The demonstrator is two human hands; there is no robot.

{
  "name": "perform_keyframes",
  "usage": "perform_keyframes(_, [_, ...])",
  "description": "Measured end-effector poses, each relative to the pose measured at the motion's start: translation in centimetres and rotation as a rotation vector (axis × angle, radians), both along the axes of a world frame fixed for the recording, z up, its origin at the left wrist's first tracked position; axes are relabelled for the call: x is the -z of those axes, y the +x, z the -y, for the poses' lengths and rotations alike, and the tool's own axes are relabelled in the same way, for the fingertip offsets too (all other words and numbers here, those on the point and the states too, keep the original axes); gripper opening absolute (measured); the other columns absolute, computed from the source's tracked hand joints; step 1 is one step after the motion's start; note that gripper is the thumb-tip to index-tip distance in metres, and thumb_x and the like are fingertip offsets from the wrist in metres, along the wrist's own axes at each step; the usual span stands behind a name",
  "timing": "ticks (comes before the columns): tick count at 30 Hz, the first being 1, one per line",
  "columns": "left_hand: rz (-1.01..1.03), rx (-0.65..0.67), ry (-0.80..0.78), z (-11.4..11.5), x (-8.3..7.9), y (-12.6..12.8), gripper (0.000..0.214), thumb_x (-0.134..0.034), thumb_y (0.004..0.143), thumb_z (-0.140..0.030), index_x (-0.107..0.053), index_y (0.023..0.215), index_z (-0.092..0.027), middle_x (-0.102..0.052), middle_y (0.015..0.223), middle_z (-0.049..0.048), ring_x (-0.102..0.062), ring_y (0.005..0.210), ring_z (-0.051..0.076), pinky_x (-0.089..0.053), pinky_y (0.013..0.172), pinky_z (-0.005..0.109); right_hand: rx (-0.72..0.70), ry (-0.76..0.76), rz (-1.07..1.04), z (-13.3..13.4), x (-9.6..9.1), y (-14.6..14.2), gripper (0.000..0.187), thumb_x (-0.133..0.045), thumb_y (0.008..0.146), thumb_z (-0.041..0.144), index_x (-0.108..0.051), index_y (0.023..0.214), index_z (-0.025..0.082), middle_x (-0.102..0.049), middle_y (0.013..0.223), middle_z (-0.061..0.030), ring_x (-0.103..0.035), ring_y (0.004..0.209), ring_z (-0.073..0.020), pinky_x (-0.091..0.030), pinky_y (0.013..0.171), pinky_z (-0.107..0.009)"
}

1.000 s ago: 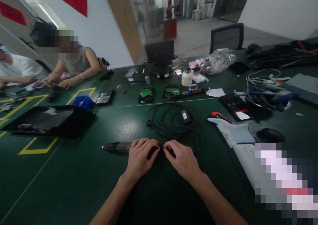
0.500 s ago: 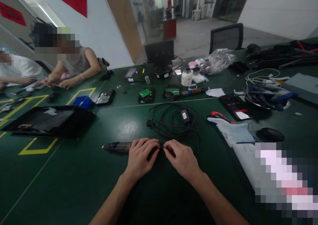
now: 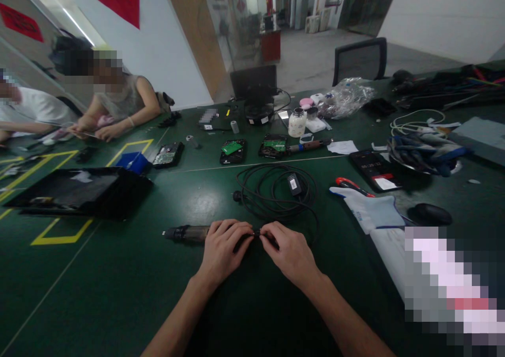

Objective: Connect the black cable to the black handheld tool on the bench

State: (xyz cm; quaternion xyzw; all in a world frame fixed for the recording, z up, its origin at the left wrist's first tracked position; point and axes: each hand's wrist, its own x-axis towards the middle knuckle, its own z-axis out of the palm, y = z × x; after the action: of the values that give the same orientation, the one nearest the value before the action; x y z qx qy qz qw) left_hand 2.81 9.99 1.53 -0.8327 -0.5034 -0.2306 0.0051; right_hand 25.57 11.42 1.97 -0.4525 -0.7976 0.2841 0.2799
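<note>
An electric screwdriver [image 3: 187, 234] lies sideways on the green table, its bit pointing left. My left hand [image 3: 226, 244] is closed over its rear part and hides most of the body there. My right hand [image 3: 290, 249] pinches the dark cable connector [image 3: 257, 233] at the tool's right end, and the fingertips of both hands nearly meet around it. Whether the connector is fully seated I cannot tell. From beside my right hand a black cable [image 3: 316, 217] runs up to a loose coil with an adapter block [image 3: 294, 183] and a plug [image 3: 237, 195].
Hard drives [image 3: 232, 151] stand in a row behind the coil. On the left are a black tray [image 3: 67, 194] and a blue bin [image 3: 133, 162]. A white glove [image 3: 371, 210], a phone [image 3: 371, 167] and a mouse [image 3: 429, 213] lie on the right. Two people sit at the far left.
Both hands stay in place on the screwdriver and the connector. The view shifts very slightly; nothing on the table has visibly moved.
</note>
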Motion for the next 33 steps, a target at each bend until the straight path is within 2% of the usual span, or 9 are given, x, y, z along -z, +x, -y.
perform_keyframes(3, [0.007, -0.046, 0.018, 0.00, 0.10, 0.09, 0.011, -0.067, 0.101, -0.032, -0.071, 0.110, -0.027, -0.079, 0.116, 0.0017, -0.069, 0.110, 0.026, -0.044, 0.092, 0.044, 0.001, -0.011, 0.000, 0.05, 0.01, -0.01, 0.012, -0.056, 0.104, 0.023, -0.067, 0.109, 0.025, -0.073, 0.106, -0.0034, -0.070, 0.090, -0.0184, -0.051, 0.076, -0.029])
perform_keyframes(8, [0.009, 0.000, -0.015, 0.09, -0.07, 0.18, 0.019, -0.065, 0.101, -0.028, -0.069, 0.119, -0.028, -0.077, 0.124, 0.0021, -0.067, 0.115, 0.027, -0.044, 0.095, 0.045, 0.001, -0.011, -0.003, 0.05, -0.02, -0.02, 0.012, -0.056, 0.104, 0.023, -0.067, 0.110, 0.025, -0.073, 0.106, -0.0031, -0.070, 0.091, -0.0187, -0.052, 0.077, -0.030])
perform_keyframes(13, [0.021, -0.053, 0.012, 0.05, 0.04, 0.29, 0.011, -0.066, 0.102, -0.031, -0.069, 0.111, -0.026, -0.079, 0.118, 0.0025, -0.069, 0.109, 0.026, -0.044, 0.093, 0.045, -0.001, -0.007, -0.001, -0.03, 0.00, 0.01, 0.012, -0.056, 0.104, 0.023, -0.067, 0.109, 0.026, -0.073, 0.106, -0.0033, -0.071, 0.091, -0.0188, -0.052, 0.076, -0.030])
perform_keyframes(18, [0.002, -0.001, -0.011, 0.11, -0.19, 0.23, 0.021, -0.065, 0.100, -0.027, -0.069, 0.120, -0.029, -0.077, 0.126, 0.0018, -0.067, 0.115, 0.027, -0.045, 0.094, 0.046, 0.005, 0.006, -0.009, -0.01, 0.05, 0.01, 0.012, -0.057, 0.104, 0.022, -0.067, 0.109, 0.026, -0.074, 0.106, -0.0028, -0.071, 0.090, -0.0184, -0.052, 0.076, -0.030])
perform_keyframes(23, [0.020, -0.062, 0.017, 0.10, -0.14, 0.37, 0.011, -0.066, 0.100, -0.031, -0.070, 0.110, -0.026, -0.079, 0.118, 0.0035, -0.069, 0.109, 0.027, -0.045, 0.092, 0.045, 0.007, 0.001, -0.003, 0.00, 0.02, -0.02, 0.012, -0.056, 0.104, 0.022, -0.067, 0.110, 0.026, -0.074, 0.105, -0.0027, -0.071, 0.091, -0.0187, -0.051, 0.077, -0.030])
perform_keyframes(27, [0.005, -0.019, -0.013, 0.13, -0.29, 0.37, 0.019, -0.065, 0.100, -0.028, -0.069, 0.119, -0.028, -0.077, 0.125, 0.0036, -0.068, 0.114, 0.028, -0.046, 0.094, 0.046, 0.004, -0.004, 0.003, -0.02, 0.00, -0.04, 0.011, -0.057, 0.104, 0.023, -0.067, 0.110, 0.026, -0.074, 0.106, -0.0026, -0.071, 0.090, -0.0184, -0.051, 0.076, -0.030])
perform_keyframes(33, [0.019, -0.060, 0.009, 0.11, -0.04, 0.35, 0.013, -0.066, 0.101, -0.031, -0.070, 0.113, -0.026, -0.078, 0.120, 0.0041, -0.068, 0.111, 0.028, -0.045, 0.094, 0.046, 0.012, 0.005, -0.004, 0.01, -0.01, -0.03, 0.011, -0.057, 0.104, 0.022, -0.067, 0.109, 0.026, -0.074, 0.105, -0.0029, -0.071, 0.088, -0.0182, -0.051, 0.074, -0.029])
